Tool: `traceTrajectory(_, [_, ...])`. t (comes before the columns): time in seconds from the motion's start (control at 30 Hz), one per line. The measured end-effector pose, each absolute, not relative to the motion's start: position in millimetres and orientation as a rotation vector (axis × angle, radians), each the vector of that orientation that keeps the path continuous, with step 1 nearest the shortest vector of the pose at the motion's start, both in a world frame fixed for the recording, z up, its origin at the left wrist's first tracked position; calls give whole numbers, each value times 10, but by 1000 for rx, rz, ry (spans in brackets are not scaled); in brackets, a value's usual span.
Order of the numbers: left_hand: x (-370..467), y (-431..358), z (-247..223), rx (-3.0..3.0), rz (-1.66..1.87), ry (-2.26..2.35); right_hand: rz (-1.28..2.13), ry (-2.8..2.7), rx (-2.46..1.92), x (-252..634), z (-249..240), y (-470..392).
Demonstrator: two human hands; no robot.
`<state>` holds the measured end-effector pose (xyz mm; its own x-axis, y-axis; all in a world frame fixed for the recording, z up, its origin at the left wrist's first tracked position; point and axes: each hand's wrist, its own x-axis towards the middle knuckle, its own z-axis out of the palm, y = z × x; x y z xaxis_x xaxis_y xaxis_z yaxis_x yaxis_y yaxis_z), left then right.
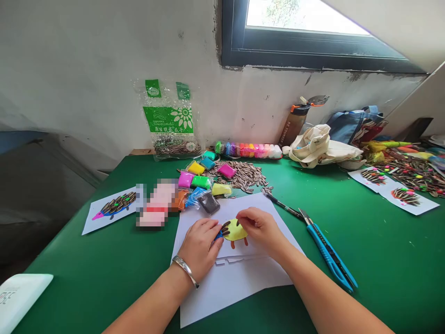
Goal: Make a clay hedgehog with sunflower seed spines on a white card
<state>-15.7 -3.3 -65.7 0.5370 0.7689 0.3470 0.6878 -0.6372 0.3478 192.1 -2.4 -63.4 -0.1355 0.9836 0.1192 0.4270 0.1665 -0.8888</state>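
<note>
My left hand [201,239], wearing a silver bangle [186,271], lies flat on white paper [198,301], its fingers stretched at the left end of a clay animal figure. The figure has a yellow clay body [233,233], a blue clay part [219,235] partly under my fingers, and two short brown clay legs [239,243]. Several dark striped sunflower seeds [225,227] stick in the body's left side. Over the body's right side, my right hand [259,227] pinches a sunflower seed [238,223] between thumb and fingers. Its fingers hide the body's right end.
Bagged clay packets [200,182] and a seed pile [248,175] lie behind the paper. A blue craft knife [328,253] and a black pen [283,204] rest at right. Finished seed-covered figures lie on a left card [100,225] and right cards [422,206]. A bottle [294,125] leans by the wall.
</note>
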Motion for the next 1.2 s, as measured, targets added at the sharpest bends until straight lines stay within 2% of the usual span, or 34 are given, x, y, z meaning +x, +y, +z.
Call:
traceTrajectory(0.13, [-158, -31, -655, 2595, 710, 1246, 911, -1801, -1363, 1865, -641, -47])
traceTrajectory(0.4, [-157, -32, -667, 2598, 729, 1246, 452, -2060, -1512, 1799, -571, -15])
traceTrajectory(0.9, [-136, -77, -653, 2629, 760, 1211, 392, -1996, -1698, 1644, -546, -54])
traceTrajectory(1.2, [-134, -78, -671, 2629, 738, 1214, 224, -2072, -1775, 1623, -557, -64])
